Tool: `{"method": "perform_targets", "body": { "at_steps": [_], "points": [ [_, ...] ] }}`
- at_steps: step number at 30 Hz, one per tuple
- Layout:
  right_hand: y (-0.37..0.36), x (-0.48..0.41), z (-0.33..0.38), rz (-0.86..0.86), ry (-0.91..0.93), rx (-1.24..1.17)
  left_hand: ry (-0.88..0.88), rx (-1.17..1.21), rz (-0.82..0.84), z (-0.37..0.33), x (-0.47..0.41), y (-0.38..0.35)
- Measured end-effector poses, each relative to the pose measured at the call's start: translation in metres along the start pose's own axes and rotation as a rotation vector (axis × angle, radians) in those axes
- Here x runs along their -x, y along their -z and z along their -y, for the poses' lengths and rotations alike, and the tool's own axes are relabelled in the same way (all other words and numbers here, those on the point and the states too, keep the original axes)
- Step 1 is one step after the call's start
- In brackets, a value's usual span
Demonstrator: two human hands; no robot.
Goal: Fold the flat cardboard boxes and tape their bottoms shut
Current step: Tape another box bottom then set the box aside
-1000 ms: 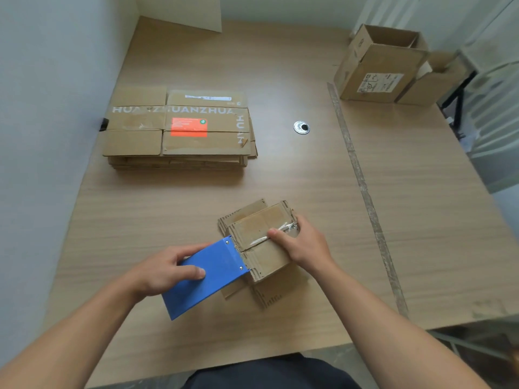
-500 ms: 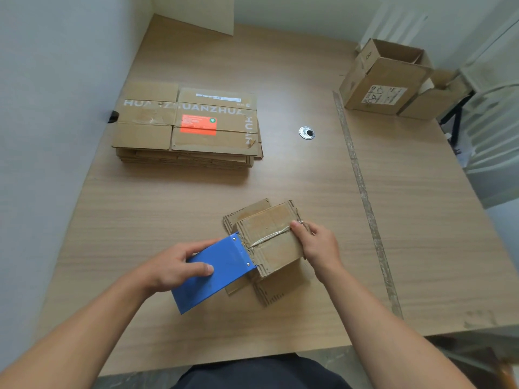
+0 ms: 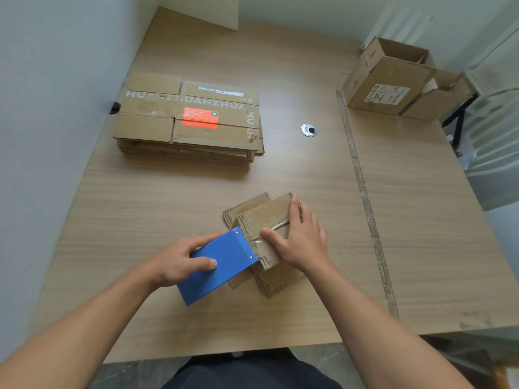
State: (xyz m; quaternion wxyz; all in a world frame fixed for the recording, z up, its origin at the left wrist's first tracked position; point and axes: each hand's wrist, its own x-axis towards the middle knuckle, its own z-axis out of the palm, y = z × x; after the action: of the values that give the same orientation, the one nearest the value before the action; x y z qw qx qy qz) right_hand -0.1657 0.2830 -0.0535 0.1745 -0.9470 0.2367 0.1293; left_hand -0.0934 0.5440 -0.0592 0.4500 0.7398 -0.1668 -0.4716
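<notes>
A small folded cardboard box [image 3: 262, 217] stands bottom-up on the table near its front edge, with clear tape along its closed flaps. My left hand [image 3: 179, 259] grips a blue tape dispenser [image 3: 216, 269] whose toothed edge sits against the box's near-left edge. My right hand [image 3: 300, 240] lies flat over the box's bottom, thumb pressing the tape near the dispenser and fingers reaching over the far right edge. A stack of flat cardboard boxes [image 3: 188, 119] with an orange label lies at the back left.
Open cardboard boxes [image 3: 390, 80] stand at the table's far right corner. A round metal cable grommet [image 3: 308, 130] sits mid-table. A worn tape strip [image 3: 365, 192] runs front to back on the right. A wall borders the left side.
My right hand slid from the box's right end toward the dispenser, its thumb now pressing the tape near the blue edge. The left hand and dispenser stay in place.
</notes>
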Motion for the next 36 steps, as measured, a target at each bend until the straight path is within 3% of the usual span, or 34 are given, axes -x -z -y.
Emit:
{"method": "perform_targets", "body": {
  "at_steps": [10, 20, 27, 33, 36],
  "points": [
    [-0.005, -0.007, -0.005, -0.059, 0.002, -0.021, 0.03, 0.02, -0.005, 0.018, 0.032, 0.012],
    [-0.006, -0.008, -0.007, -0.068, -0.001, -0.05, 0.174, -0.27, 0.007, -0.034, 0.0, 0.014],
    [-0.005, -0.008, -0.003, -0.068, -0.013, -0.04, 0.206, -0.375, -0.127, -0.047, -0.008, -0.008],
    [-0.005, -0.008, 0.0, -0.086, -0.025, -0.026, 0.24, -0.644, -0.295, -0.056, -0.011, -0.034],
    [-0.004, -0.008, 0.0, -0.063, -0.029, -0.043, 0.235, -0.595, -0.305, -0.049, -0.008, -0.035]
  ]
}}
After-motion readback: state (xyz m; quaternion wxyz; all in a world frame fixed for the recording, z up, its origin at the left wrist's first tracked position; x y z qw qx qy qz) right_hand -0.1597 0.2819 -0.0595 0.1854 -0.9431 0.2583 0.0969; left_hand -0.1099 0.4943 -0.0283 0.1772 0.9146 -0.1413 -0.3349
